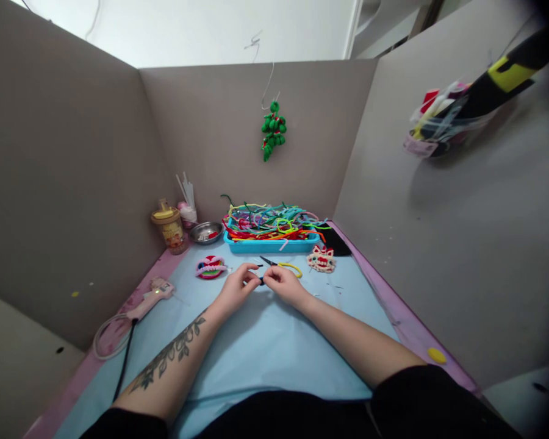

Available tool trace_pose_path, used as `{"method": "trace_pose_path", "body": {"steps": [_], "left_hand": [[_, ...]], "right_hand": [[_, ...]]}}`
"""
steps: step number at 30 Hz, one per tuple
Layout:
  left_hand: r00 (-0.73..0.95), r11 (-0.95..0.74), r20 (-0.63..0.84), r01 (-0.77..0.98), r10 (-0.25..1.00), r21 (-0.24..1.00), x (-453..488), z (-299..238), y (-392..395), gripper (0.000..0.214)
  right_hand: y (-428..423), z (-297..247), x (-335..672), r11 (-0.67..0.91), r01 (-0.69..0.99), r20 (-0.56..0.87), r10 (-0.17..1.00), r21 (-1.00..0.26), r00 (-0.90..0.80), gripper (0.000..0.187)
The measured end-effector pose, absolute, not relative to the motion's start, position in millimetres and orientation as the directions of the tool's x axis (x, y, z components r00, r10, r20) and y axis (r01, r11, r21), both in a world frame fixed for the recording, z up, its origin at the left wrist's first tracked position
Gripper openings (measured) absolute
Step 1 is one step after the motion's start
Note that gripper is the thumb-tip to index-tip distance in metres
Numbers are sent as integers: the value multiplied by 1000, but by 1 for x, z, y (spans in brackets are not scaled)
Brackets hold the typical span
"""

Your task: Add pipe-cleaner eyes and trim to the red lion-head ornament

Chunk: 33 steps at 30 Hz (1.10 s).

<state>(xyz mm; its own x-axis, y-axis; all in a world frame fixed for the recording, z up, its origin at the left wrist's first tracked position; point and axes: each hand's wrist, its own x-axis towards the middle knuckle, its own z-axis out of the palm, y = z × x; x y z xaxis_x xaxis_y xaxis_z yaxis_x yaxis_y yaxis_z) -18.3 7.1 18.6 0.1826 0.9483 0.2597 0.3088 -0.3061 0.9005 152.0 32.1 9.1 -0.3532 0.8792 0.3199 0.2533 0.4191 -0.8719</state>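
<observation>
A short dark piece of pipe cleaner (261, 281) is pinched between my two hands over the middle of the table. My left hand (241, 284) grips it from one side, thumb and fingers closed, with a dark tip showing above the fingers. From the other side my right hand (283, 285) pinches the same piece, fingertips almost touching the left ones. Just behind the hands lie scissors (290, 267) with yellow handles and dark blades. A pink and red fuzzy lion-like face (211, 267) sits left of them, and a cream and red one (321, 260) sits right.
A blue tray (272, 247) heaped with colourful pipe cleaners stands at the back. Left are a metal bowl (205, 233), a lidded cup (171, 231) and a pink glue gun (150, 300) with its cord. Grey panels enclose the table; a green ornament (273, 131) hangs behind.
</observation>
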Motion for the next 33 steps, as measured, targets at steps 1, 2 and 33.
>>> {"method": "trace_pose_path", "body": {"steps": [1,2,33], "left_hand": [[168,-261,220,279,961,924,-19,20,8,31],[165,-212,173,258,971,943,-20,21,8,32],[137,42,-60,128,989,991,-18,21,9,20]], "right_hand": [[32,9,152,392,244,301,891,-887,-340,14],[32,9,152,368,235,283,901,-900,-328,14],[14,3,149,755,458,634,649,-470,-420,22]]}}
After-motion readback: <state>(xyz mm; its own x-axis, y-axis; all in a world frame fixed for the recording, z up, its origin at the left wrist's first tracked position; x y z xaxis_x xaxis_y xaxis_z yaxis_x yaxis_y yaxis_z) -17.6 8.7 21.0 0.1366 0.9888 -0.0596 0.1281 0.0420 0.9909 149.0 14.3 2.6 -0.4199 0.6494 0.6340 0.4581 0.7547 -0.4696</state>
